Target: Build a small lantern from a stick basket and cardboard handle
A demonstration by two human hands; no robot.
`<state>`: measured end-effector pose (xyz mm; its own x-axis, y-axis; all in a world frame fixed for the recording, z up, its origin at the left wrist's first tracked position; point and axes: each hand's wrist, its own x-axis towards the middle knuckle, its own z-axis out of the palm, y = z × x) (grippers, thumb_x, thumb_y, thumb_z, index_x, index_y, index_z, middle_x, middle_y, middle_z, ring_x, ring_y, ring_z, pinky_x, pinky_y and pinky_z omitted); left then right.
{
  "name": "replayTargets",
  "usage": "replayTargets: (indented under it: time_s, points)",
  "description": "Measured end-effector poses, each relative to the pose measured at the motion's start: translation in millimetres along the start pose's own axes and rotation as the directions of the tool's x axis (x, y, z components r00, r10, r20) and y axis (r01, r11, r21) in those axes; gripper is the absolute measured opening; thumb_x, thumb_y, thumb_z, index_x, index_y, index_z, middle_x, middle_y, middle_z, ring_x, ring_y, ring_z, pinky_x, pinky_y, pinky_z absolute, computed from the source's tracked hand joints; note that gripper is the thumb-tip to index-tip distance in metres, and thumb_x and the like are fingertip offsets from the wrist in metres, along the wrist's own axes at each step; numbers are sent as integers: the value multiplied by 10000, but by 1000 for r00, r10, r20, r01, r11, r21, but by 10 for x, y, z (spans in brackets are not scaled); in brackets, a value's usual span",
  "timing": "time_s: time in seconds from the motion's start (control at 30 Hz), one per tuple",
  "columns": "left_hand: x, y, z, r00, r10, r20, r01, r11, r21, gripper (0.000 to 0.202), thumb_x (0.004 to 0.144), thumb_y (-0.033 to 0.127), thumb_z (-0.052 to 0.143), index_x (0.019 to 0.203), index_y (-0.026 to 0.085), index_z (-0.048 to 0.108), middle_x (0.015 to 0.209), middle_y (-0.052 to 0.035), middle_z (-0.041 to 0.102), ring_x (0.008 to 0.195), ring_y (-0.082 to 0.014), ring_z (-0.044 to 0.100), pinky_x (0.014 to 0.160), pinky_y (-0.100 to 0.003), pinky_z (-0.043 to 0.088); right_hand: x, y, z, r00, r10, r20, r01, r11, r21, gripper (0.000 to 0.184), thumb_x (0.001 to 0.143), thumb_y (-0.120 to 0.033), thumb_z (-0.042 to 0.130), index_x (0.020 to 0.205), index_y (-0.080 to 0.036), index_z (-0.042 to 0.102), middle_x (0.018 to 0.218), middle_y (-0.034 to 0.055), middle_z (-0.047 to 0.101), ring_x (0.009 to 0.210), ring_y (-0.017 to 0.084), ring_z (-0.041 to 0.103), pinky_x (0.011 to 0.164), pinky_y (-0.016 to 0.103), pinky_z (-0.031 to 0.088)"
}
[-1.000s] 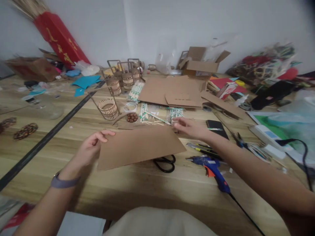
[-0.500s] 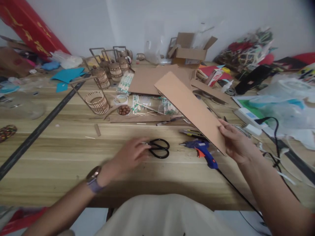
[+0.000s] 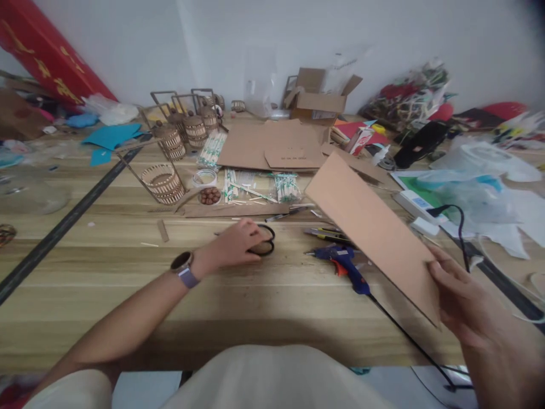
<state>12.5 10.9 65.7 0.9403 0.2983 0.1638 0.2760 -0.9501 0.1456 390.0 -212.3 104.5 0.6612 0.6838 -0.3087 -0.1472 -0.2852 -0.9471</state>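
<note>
My right hand (image 3: 462, 295) grips the lower end of a flat cardboard strip (image 3: 374, 233), which slants up and to the left above the table. My left hand (image 3: 234, 244), with a watch on its wrist, is over black-handled scissors (image 3: 268, 247). Its fingers are closed around the near part of the handles, and the blades are mostly hidden under the hand. Between my hands lie a blue glue gun (image 3: 344, 262) with an orange trigger and a yellow and black utility knife (image 3: 326, 233), partly behind the strip.
Small slatted baskets (image 3: 164, 183) with tall handles stand at the back left. Behind the tools lie cardboard sheets (image 3: 251, 145), bags of sticks (image 3: 287, 186) and a bowl of brown beads (image 3: 210, 196). An open carton (image 3: 319, 103) sits by the wall. The glue gun's cable (image 3: 404, 329) runs off the front edge.
My left hand has come down onto the scissors and closed on their handles. My right hand has moved right and toward me with the cardboard strip.
</note>
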Motion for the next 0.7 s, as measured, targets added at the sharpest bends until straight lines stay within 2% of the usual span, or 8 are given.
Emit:
replayTargets:
  time_s: [0.1,0.17,0.33,0.4,0.5,0.57,0.63,0.7]
  points:
    - [146,-423,-178,991,-125,-38,127,991,41,499,900,369,718,1346,187,586,1220,-118,644,1147,-293,517,1001,-402,421,-50,11,-72,998,-20,54,25,996,-88,531,564,-527,883,1030,-373,680,830,51,705,756,330,675,541,432,550]
    - [304,-663,-248,980,-198,-33,200,976,81,481,907,360,696,1346,192,592,1227,-125,638,1178,-307,512,1016,-415,417,-136,10,36,993,-17,114,35,987,-158,566,565,-548,888,1044,-342,666,731,32,647,682,285,634,532,393,513]
    - [648,-924,-168,975,-220,40,215,970,110,502,892,335,690,1361,189,588,1254,-141,628,1172,-314,535,1018,-418,420,-417,170,645,933,28,360,94,944,-316,602,696,-625,792,1154,-282,605,847,12,644,771,228,619,643,337,501]
    - [710,-951,-95,975,-218,48,212,972,103,486,891,327,684,1349,190,595,1222,-139,641,1159,-316,549,1014,-432,427,-481,329,872,904,-4,427,171,920,-353,562,737,-612,755,1159,-268,616,777,-17,570,732,200,581,639,317,479]
    - [725,-941,-47,973,-224,57,218,972,94,460,903,299,661,1337,160,601,1194,-149,649,1156,-320,561,1020,-454,435,-527,555,1104,881,-75,467,278,881,-383,494,802,-564,677,1192,-265,625,763,-28,516,707,189,560,634,316,465]
    - [678,-835,-71,973,-226,36,223,971,86,466,921,302,639,1349,125,588,1242,-175,627,1201,-333,542,1044,-479,427,-548,633,1187,861,-90,501,344,829,-442,508,836,-499,637,1275,-247,595,719,-39,499,661,188,553,614,313,450]
    - [556,-591,-114,977,-213,-31,215,975,62,475,962,362,592,1365,114,572,1338,-196,582,1265,-341,508,1084,-510,406,-563,642,1207,849,-101,519,415,734,-537,569,861,-441,613,1378,-218,534,674,-44,526,623,199,566,602,316,434]
    - [333,-215,-137,991,-123,-61,124,992,14,521,1003,480,512,1391,136,559,1399,-192,557,1329,-334,479,1129,-518,379,-562,611,1151,866,-133,481,458,597,-659,550,891,-435,593,1387,-207,535,689,-18,600,628,220,602,607,328,431]
